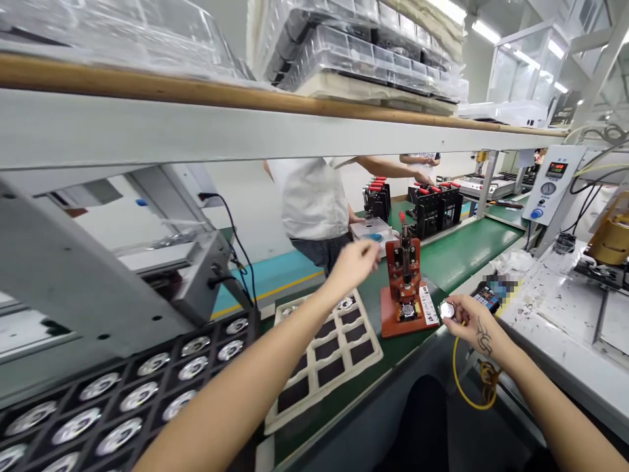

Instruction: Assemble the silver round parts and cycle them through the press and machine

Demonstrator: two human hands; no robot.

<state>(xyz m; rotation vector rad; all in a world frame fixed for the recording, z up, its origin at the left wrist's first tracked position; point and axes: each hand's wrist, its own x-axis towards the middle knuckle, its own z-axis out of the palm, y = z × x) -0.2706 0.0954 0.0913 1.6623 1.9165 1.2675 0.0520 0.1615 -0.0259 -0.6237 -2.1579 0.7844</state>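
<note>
My left hand hovers above the green belt, just left of a red press fixture, with its fingers loosely curled and blurred. My right hand is right of the fixture's base and pinches a small round silver watch case. Another round part sits in the fixture's nest. Below my left forearm lies a cream tray with dark square pockets; two far pockets hold round parts.
A black tray with several silver round parts fills the lower left. A person in a white shirt works across the belt near black jigs with red handles. A control box, a calculator and a yellow cable are at right.
</note>
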